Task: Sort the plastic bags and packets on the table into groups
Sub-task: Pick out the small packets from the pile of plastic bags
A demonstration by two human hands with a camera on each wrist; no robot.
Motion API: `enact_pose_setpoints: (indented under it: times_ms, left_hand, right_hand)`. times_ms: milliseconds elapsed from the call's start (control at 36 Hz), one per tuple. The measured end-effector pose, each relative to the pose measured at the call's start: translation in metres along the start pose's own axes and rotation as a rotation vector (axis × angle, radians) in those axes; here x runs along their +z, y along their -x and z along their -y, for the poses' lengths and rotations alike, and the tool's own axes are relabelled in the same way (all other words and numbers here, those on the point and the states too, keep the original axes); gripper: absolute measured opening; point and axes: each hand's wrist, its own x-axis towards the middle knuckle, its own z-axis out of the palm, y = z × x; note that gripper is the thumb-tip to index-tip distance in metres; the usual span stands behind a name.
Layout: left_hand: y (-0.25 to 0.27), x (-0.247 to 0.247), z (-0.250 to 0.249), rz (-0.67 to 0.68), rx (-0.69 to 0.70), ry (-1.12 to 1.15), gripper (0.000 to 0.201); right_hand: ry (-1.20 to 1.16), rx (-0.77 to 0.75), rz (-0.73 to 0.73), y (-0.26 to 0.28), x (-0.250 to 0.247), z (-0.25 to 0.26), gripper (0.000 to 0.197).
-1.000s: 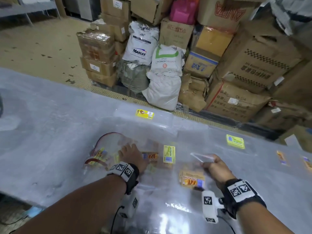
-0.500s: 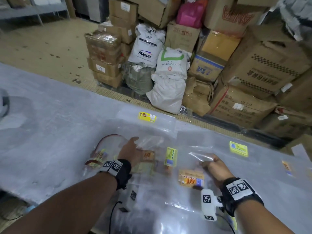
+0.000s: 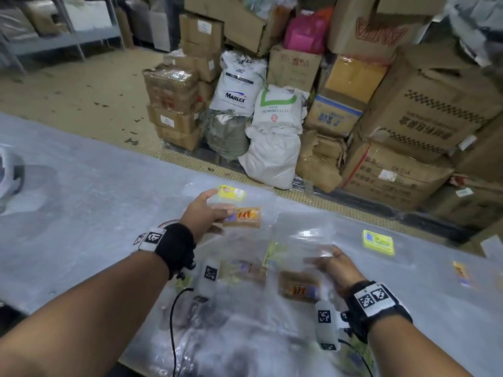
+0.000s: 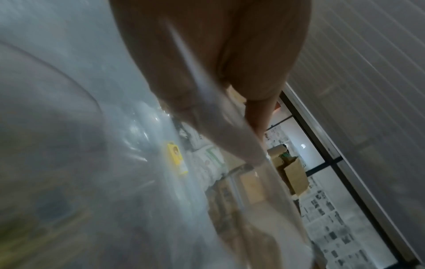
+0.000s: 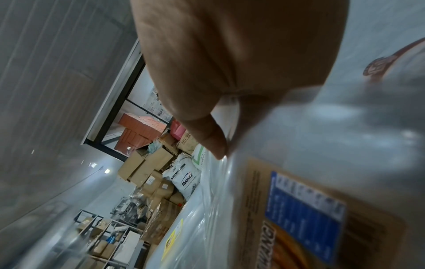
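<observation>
Holding a clear plastic bag with an orange-and-brown printed label (image 3: 243, 217) above the table, the left hand (image 3: 202, 213) has its thumb and fingers curled round the bag's near-left edge, so the label juts out toward three o'clock from the grip, its long axis running nine to three. Just beyond it, at about twelve o'clock, lies a clear bag with a small yellow label (image 3: 231, 192), flat on the plastic-covered table (image 3: 68, 213); judging by the reach, that far spot is where the held bag is headed, though the labels differ, so the group may sit beside it.

The right hand (image 3: 333, 265) hovers low at about four o'clock from the left, fingers curled and pinching the top of a crinkled transparent bag (image 3: 307, 235), which the right wrist view confirms, thumb pressed on film. A second orange-labelled bag (image 3: 299, 290) lies just under this hand, at its seven o'clock, nearer to the right hand than to the left. A bright yellow-green labelled bag (image 3: 379, 242) rests well apart at two o'clock from the right hand.
</observation>
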Motion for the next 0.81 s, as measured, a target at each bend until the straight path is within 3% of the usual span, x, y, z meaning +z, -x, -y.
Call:
enact_pose_setpoints:
  times_ms: [250,306,417,639,722,806]
  left_hand:
    - [0.009,0.038,-0.004,0.207,-0.183,-0.009,0.065]
    - [0.011,0.048,-0.001,0.202,-0.198,0.037,0.061]
    - [0.011,0.068,0.009,0.125,-0.160,-0.003,0.080]
    - [0.011,0.107,0.029,0.063,-0.104,-0.078,0.071]
    - [0.010,0.120,0.034,0.063,-0.108,-0.089,0.071]
    - [0.009,0.131,0.038,0.059,-0.112,-0.092,0.071]
  right_hand:
    - [-0.004,-0.056,0.027,-0.008,-0.010,-0.005,0.030]
    - [-0.025,-0.053,0.063,-0.008,-0.012,-0.005,0.028]
    - [-0.061,-0.027,0.115,-0.005,-0.014,-0.003,0.030]
    - [-0.209,0.016,0.120,0.000,-0.014,-0.003,0.026]
    - [-0.241,0.046,0.133,0.000,-0.014,-0.005,0.042]
    - [-0.157,0.026,0.157,0.004,-0.014,-0.004,0.044]
